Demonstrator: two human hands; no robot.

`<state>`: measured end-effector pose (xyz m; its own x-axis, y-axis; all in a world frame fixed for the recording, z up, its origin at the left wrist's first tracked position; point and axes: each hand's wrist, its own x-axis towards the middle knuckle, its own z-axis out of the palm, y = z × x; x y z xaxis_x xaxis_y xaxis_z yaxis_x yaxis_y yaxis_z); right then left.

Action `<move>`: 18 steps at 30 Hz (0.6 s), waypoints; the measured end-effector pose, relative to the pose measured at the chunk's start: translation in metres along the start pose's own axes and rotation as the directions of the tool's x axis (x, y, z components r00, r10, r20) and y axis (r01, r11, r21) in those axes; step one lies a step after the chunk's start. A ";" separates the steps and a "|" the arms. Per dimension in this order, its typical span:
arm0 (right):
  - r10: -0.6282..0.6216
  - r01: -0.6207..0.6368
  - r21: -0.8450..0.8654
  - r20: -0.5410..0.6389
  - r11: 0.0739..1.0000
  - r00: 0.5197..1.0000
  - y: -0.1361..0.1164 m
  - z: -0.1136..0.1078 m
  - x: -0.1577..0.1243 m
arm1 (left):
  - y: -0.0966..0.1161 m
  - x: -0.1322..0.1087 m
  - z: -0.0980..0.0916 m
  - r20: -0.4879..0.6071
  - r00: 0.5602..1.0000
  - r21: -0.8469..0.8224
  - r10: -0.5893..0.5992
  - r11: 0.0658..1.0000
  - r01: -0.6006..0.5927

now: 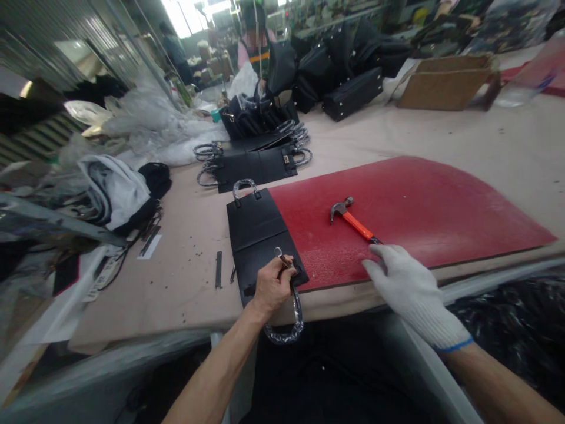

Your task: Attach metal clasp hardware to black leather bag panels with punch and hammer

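My bare left hand (pixel 274 284) is closed around a short metal punch (pixel 279 253), held over the near end of a black bag panel (pixel 260 227). A plastic-wrapped handle (pixel 285 337) of that panel hangs past the table edge below my hand; another wrapped handle (pixel 245 185) stands at the far end. My right hand (pixel 404 288), in a white knitted glove, is open, thumb and fingers apart, at the end of the hammer's handle. The claw hammer (pixel 357 225), with an orange grip, lies on the red board (pixel 424 212).
More black panels with wrapped handles (pixel 256 166) lie beyond, backed by black bags (pixel 353 94). A cardboard box (pixel 445 82) stands far right. A dark strip (pixel 218 270) lies left of the panel; plastic wrapping (pixel 145 118) is heaped at left. Another person (pixel 256 53) is behind the bags.
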<state>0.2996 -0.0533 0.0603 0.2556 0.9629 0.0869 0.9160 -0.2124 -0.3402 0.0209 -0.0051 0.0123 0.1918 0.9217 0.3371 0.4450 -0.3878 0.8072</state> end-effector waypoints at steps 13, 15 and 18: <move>0.084 -0.039 -0.206 0.213 0.978 0.973 0.007 -0.003 0.056 | 0.007 0.000 0.001 0.009 1.000 0.002 0.024 1.000 -0.024; 0.092 -0.064 -0.123 0.229 0.990 0.969 0.006 -0.009 0.060 | 0.009 0.000 0.001 0.009 1.000 -0.015 0.026 1.000 -0.026; 0.055 -0.065 0.032 0.248 0.997 0.967 -0.006 -0.027 0.051 | 0.010 0.001 0.000 0.015 0.999 -0.037 0.033 0.999 -0.033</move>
<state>0.3159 -0.0073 0.0920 0.2209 0.9610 -0.1666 0.8872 -0.2689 -0.3749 0.0256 -0.0084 0.0208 0.2194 0.9082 0.3565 0.4056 -0.4172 0.8132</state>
